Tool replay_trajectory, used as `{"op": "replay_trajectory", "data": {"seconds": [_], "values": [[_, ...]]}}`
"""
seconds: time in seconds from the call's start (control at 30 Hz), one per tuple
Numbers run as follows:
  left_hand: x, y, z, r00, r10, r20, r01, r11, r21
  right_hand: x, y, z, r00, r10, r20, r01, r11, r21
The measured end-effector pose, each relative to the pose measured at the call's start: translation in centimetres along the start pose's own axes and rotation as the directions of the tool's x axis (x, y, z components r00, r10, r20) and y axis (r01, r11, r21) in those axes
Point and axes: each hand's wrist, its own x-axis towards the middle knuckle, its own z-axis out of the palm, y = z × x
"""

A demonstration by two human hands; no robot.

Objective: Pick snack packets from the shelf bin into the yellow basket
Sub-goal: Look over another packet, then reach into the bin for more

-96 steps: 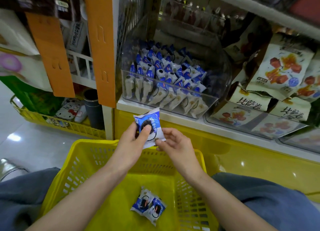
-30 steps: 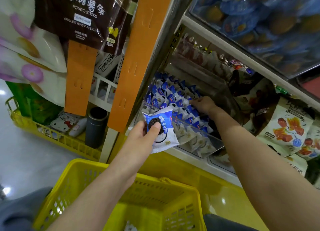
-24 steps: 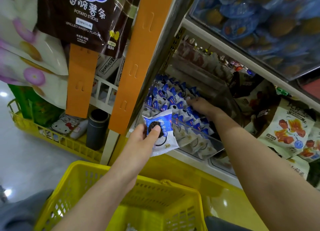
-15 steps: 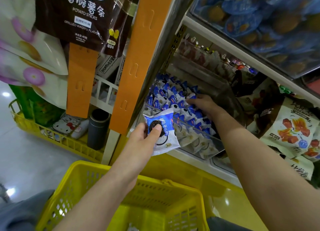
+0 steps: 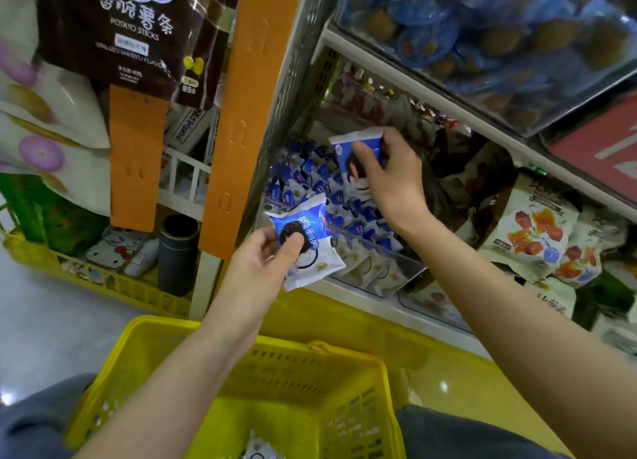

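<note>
My left hand [image 5: 262,262]: it holds one blue-and-white snack packet [image 5: 305,241] in front of the shelf edge, above the far rim of the basket. My thumb presses on the front of it, over the printed dark cookie; my other fingers are behind the packet and I cannot see them.

My right hand [image 5: 389,179]: it is raised over the clear shelf bin [image 5: 379,269] and grips a second packet [image 5: 358,155] upright. My fingers cover the middle and lower part of this packet, so only its top and left side show.

Bin contents: many packets of the same kind [image 5: 310,179] stand in rows. My right wrist and forearm hide the right part of the bin, and the back rows are dark.

Yellow basket [image 5: 310,365]: it is below my arms, between my knees. The bottom of the view cuts it off. One packet in the basket [image 5: 256,450] shows only a corner at the lower edge.

Surroundings: the bags with red fruit print [image 5: 537,231] lie to the right of the bin. A dark potato sticks bag [image 5: 138,27] hangs at upper left, its smaller print is blurred. The upper shelf holds blue wrapped items [image 5: 482,27], not sharp enough to name.
</note>
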Motion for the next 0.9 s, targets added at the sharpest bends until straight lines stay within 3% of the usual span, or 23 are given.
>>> {"op": "replay_trajectory", "data": {"seconds": [0.13, 0.3, 0.47, 0.57, 0.7, 0.8, 0.9], "values": [[-0.4, 0.2, 0.1, 0.998, 0.012, 0.058, -0.005, 0.991, -0.131, -3.1, -2.8, -0.9, 0.978, 0.078, 0.193, -0.101, 0.988, 0.115], [-0.4, 0.1, 0.1, 0.997, 0.01, 0.082, 0.007, 0.979, -0.201, -6.3, -4.0, -1.2, 0.886, 0.177, 0.429, -0.284, 0.937, 0.201], [-0.3, 0.0, -0.3, 0.976, -0.129, 0.176, 0.173, 0.95, -0.259, -7.3, -3.7, -1.6, 0.781, 0.274, 0.561, -0.477, 0.842, 0.252], [-0.4, -0.2, 0.0, 0.949, -0.165, 0.267, 0.227, 0.949, -0.221, -8.0, -3.5, -2.0, 0.743, 0.211, 0.635, -0.444, 0.865, 0.233], [-0.4, -0.5, 0.2, 0.966, -0.162, 0.199, 0.193, 0.97, -0.146, -8.4, -3.5, -2.5, 0.739, 0.106, 0.665, -0.319, 0.925, 0.207], [0.0, -0.7, 0.1, 0.984, -0.153, 0.091, 0.16, 0.984, -0.074, -8.7, -3.5, -2.3, 0.818, 0.043, 0.574, -0.036, 0.999, -0.023], [0.2, -0.6, 0.0, 0.992, -0.109, 0.064, 0.114, 0.989, -0.089, -8.9, -3.7, -2.1, 0.881, 0.044, 0.472, -0.063, 0.998, 0.024]]}}
